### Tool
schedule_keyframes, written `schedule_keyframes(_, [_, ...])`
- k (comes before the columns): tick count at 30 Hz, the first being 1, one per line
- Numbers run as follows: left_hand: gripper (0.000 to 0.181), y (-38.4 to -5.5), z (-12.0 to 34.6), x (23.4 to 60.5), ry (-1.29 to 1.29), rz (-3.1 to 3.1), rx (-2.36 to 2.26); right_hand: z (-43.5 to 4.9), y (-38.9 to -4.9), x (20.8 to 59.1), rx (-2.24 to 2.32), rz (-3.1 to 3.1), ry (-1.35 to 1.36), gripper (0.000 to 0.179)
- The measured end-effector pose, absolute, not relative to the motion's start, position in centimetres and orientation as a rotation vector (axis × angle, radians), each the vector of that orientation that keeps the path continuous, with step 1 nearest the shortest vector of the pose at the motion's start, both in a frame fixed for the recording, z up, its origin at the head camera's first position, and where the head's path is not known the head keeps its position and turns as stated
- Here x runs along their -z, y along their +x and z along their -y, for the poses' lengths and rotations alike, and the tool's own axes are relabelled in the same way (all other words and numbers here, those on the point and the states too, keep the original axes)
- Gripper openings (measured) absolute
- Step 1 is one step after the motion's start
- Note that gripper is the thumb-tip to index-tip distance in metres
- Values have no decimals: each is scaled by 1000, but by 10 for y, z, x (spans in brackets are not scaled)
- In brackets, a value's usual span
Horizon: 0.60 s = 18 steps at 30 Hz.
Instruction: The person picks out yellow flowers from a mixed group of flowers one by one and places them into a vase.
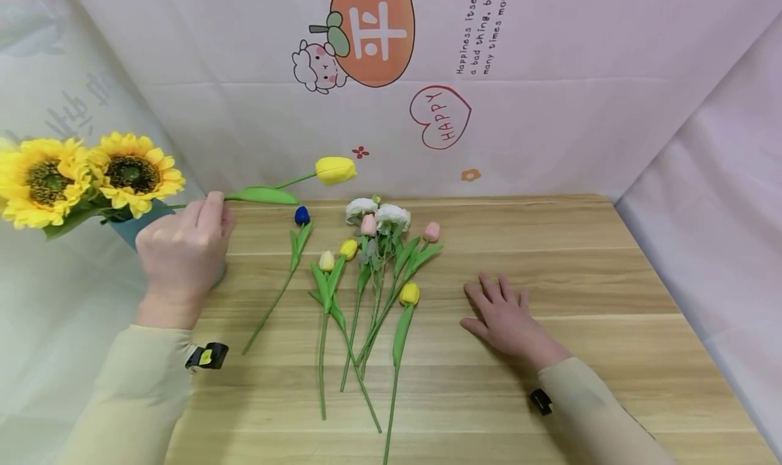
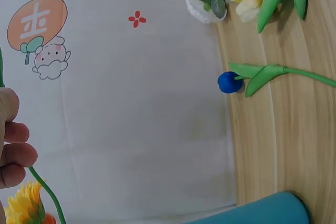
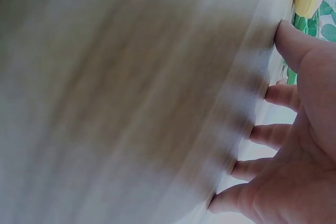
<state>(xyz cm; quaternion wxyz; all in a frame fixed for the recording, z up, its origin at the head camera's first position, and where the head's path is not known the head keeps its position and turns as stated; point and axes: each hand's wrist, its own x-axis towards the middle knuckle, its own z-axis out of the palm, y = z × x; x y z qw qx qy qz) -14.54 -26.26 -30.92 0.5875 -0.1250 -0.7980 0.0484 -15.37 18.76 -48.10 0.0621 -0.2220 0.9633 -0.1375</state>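
At the left in the head view, my left hand [image 1: 183,248] grips the green stem of a yellow tulip [image 1: 336,170], raised above the table with its bloom pointing right. A blue vase [image 1: 128,231], partly hidden by that hand, holds two sunflowers [image 1: 131,173]. In the left wrist view, curled fingers [image 2: 20,154] wrap the stem, and the vase [image 2: 273,211] shows below. My right hand [image 1: 504,318] rests on the wooden table [image 1: 568,261] with its fingers spread. Its fingertips touch the surface in the right wrist view.
Mid-table lie a blue tulip [image 1: 302,215], a cream tulip [image 1: 326,261], yellow tulips [image 1: 409,294], pink tulips [image 1: 431,232] and white flowers [image 1: 393,217], several stems crossing. A printed cloth [image 1: 244,112] hangs behind the table's back edge.
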Motion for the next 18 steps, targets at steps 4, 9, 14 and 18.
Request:
schedule_keyframes(4, [19, -146, 271, 308, -223, 1839, -108, -188, -153, 482, 422, -2905, -672, 67])
schedule_keyframes(9, [20, -151, 293, 311, -122, 1870, -52, -188, -153, 482, 422, -2906, -669, 68])
schedule_keyframes(14, [25, -152, 311, 313, -41, 1940, 45, -189, -153, 482, 406, -2916, -668, 66])
schedule_keyframes(18, [26, -149, 317, 313, 9, 1999, 104, -189, -152, 481, 391, -2916, -667, 66])
